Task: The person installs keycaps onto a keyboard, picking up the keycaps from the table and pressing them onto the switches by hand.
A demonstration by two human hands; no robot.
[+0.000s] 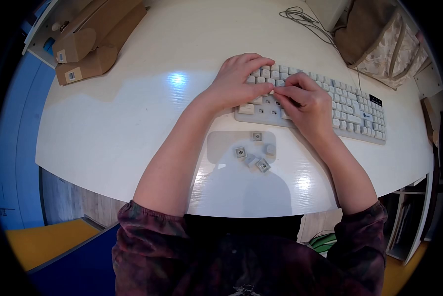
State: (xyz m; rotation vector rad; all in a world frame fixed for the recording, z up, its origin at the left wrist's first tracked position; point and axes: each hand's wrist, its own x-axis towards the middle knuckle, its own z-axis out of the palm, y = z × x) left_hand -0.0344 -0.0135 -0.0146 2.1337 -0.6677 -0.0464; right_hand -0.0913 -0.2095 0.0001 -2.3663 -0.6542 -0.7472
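Observation:
A white keyboard (352,118) lies slightly askew on the table. Near its left end some keycaps are off, and bare switch sockets (267,109) show. My left hand (239,81) rests over the keyboard's left end, thumb and index finger spread apart, the index along the far edge and the thumb on the keys. My right hand (305,98) is closed in a pinch over the lower key rows, its fingertips beside my left thumb. What sits between those fingertips is too small to make out. Several loose keycaps (263,165) lie on the table in front of the keyboard, some upside down.
The white table (108,133) curves toward me at its front edge. Brown cardboard (91,44) lies at the back left. A grey cable (305,20) is coiled at the back, next to a brown bag (379,47) on the right.

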